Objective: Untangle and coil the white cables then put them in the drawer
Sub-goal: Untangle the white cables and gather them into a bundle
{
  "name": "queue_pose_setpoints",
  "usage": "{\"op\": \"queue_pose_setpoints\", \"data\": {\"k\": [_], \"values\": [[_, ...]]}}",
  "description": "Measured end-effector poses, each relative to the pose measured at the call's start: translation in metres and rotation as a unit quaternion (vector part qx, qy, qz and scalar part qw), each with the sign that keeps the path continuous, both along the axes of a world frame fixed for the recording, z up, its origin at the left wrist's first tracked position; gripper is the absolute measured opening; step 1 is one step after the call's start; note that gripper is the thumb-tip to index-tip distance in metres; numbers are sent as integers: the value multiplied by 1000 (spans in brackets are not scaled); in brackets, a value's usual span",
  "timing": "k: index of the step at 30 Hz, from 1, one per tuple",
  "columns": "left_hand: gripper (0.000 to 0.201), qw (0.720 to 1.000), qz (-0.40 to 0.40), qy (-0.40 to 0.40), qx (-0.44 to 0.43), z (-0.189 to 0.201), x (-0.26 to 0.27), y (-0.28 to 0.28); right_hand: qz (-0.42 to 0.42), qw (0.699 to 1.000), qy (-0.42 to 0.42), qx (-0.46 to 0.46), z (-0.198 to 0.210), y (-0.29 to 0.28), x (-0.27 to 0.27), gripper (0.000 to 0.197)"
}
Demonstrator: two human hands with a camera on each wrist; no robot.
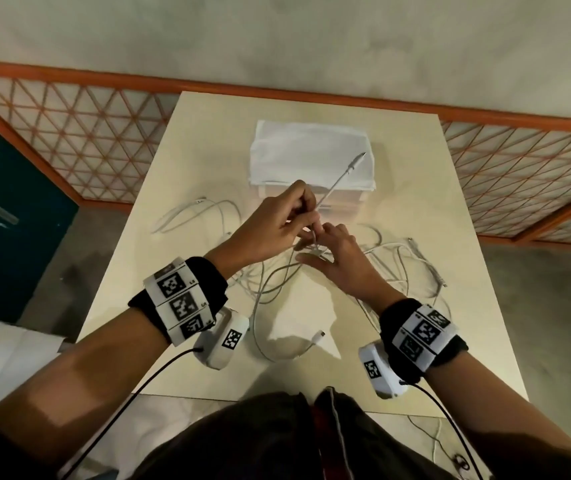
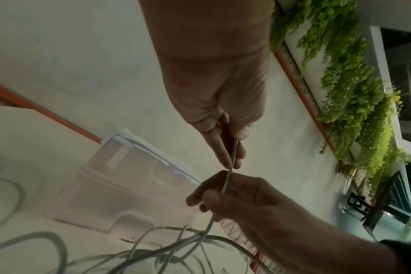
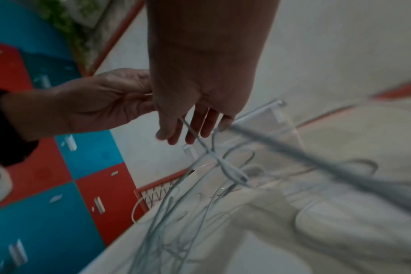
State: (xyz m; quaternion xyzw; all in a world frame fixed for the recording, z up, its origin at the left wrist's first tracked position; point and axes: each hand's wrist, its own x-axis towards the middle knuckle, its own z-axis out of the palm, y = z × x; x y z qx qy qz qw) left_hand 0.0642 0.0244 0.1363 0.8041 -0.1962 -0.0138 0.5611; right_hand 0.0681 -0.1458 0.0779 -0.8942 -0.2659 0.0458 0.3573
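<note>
Centrally, the left hand (image 1: 273, 223) pinches one cable (image 1: 341, 180) whose plug end angles to the upper right; the right hand (image 1: 337, 259), fingers relaxed, touches the tangle (image 1: 395, 268) mid-table, before the drawer (image 1: 311, 157)

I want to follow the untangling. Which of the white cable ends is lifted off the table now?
The end sticking up over the drawer unit, pinched by the left hand. The other plugs lie flat on the table.

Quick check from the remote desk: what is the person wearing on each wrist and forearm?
Both forearms are bare. The left hand and right hand are ungloved. Each wrist has a black band carrying white black-patterned marker tiles, plus a white camera pod trailing a black cable.
</note>
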Motion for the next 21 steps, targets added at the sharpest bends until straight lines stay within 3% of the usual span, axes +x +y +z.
{"op": "queue_pose_setpoints", "data": {"k": [1,3,5,8,11,14,19,21], "values": [[8,1000,1,-2,-17,3,1,1,-2,999,8,38,-1,2,3,20],[7,998,7,2,-62,8,5,7,3,998,27,61,-5,2,8,17],[14,995,27,9,-91,8,9,17,27,998,49,16,-11,-3,13,17],[18,991,73,10,-112,2,9,29,51,996,17,-66,-21,-15,19,13],[10,986,98,8,-135,-4,3,39,38,992,-26,-118,-21,-23,26,22],[7,980,125,37,-150,-3,-5,51,42,987,-69,-137,-16,-24,30,43],[30,990,120,57,55,-11,-16,64,47,984,-155,-74,17,-14,29,34],[29,990,90,75,83,-9,-20,57,58,980,-177,-68,41,-10,31,31]]}}
